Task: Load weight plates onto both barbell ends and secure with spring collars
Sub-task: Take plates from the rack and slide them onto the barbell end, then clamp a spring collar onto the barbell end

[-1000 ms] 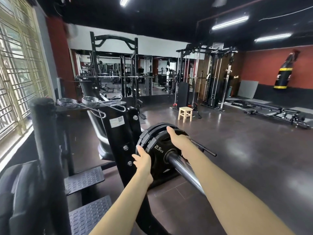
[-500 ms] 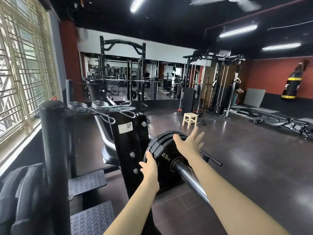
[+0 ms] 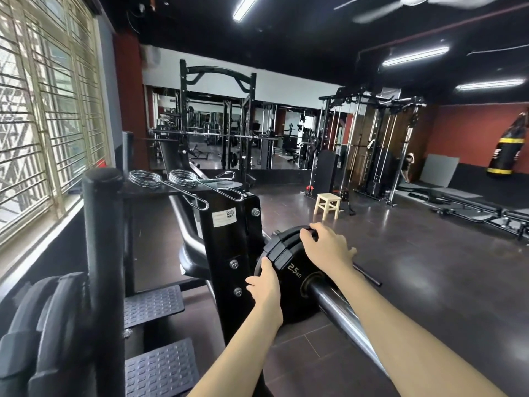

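a: black round plate (image 3: 289,275), marked 2.5 kg, threaded on the steel bar (image 3: 340,306), pushed up against other black plates on the same bar, just right of the black post (image 3: 229,247).

b: left hand (image 3: 264,287) on the lower left edge of the plate, fingers curled round the rim. right hand (image 3: 329,249) over the top edge, fingers hooked over the stack of plates, thumb side toward the bar.

a: probably light for one hand, rigid, with a matt coating that looks grippy rather than slick. best held at the rim, opposite edges, exactly as now; no give, so likely to jam on the bar if tilted.

b: looks seated, or nearly. hard to tell whether flush with the plates behind.

a: two spring collars (image 3: 174,181) lying on the shelf left of and above the post, wire handles pointing toward the plate, well apart from both hands. stiff springs, likely needing a firm squeeze of the handles.

b: collar step not yet done at this end.
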Action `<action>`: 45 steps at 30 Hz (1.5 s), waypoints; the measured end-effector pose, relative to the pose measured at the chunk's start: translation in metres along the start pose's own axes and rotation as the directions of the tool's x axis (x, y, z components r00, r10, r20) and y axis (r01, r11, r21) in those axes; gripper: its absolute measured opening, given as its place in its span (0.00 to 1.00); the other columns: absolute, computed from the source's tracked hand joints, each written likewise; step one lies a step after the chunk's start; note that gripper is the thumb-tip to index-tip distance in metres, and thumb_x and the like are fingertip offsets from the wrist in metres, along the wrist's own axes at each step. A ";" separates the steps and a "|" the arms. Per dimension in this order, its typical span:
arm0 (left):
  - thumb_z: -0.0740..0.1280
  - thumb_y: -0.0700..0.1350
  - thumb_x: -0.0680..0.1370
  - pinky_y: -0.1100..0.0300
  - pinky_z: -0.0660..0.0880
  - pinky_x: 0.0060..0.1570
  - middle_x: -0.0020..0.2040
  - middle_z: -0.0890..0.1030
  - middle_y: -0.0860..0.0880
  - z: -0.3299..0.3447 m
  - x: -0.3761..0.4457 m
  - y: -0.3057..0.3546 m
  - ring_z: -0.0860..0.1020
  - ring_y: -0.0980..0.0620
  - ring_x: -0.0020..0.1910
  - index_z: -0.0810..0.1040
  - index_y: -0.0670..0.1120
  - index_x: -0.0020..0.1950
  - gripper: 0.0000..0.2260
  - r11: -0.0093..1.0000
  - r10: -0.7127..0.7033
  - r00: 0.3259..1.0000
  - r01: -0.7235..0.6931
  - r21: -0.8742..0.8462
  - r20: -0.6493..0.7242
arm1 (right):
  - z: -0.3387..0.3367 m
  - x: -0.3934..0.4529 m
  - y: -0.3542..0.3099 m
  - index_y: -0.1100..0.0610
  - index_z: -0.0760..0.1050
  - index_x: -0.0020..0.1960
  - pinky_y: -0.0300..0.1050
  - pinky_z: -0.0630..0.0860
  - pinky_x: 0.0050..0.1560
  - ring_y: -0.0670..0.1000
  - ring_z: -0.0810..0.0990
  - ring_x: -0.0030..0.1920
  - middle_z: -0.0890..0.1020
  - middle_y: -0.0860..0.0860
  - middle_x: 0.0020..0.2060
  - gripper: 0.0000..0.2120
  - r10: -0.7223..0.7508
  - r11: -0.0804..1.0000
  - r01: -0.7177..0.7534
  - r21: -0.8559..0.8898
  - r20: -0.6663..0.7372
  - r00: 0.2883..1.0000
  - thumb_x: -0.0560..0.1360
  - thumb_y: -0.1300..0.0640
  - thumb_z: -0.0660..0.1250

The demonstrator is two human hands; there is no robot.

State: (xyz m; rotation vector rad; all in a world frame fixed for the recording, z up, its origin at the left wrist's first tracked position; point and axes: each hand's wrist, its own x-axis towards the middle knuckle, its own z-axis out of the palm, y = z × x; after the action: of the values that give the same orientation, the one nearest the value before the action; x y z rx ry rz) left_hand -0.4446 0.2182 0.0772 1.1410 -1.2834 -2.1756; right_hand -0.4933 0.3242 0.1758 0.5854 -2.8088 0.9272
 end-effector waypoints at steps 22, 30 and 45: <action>0.59 0.52 0.81 0.46 0.58 0.69 0.62 0.81 0.51 -0.136 -0.054 0.233 0.70 0.45 0.67 0.83 0.49 0.60 0.16 -0.234 0.915 0.277 -0.226 0.946 0.293 | 0.019 0.034 -0.166 0.54 0.69 0.68 0.49 0.77 0.52 0.55 0.80 0.56 0.81 0.52 0.60 0.23 -0.391 0.894 0.426 -0.138 0.223 0.893 0.82 0.39 0.59; 0.56 0.54 0.83 0.41 0.47 0.76 0.67 0.79 0.49 -0.131 -0.035 0.235 0.63 0.43 0.76 0.82 0.50 0.60 0.18 -0.293 0.799 0.477 -0.222 0.930 0.366 | 0.043 0.045 -0.151 0.56 0.73 0.50 0.49 0.70 0.36 0.59 0.81 0.42 0.83 0.54 0.42 0.13 -0.538 0.840 0.528 -0.122 -0.069 0.840 0.85 0.49 0.57; 0.51 0.57 0.86 0.62 0.68 0.22 0.42 0.86 0.45 -0.044 -0.159 0.141 0.79 0.52 0.25 0.70 0.45 0.55 0.17 0.747 0.597 0.728 -0.658 0.098 0.337 | -0.089 -0.074 0.009 0.52 0.77 0.49 0.34 0.72 0.43 0.41 0.77 0.43 0.77 0.42 0.43 0.05 -0.618 0.764 0.645 -0.013 -0.305 0.725 0.80 0.50 0.67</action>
State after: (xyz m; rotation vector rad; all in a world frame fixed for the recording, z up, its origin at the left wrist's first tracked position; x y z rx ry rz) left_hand -0.3257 0.2244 0.2579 0.3346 -1.7469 -1.7312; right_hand -0.4290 0.4075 0.2250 1.2108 -2.0601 0.8937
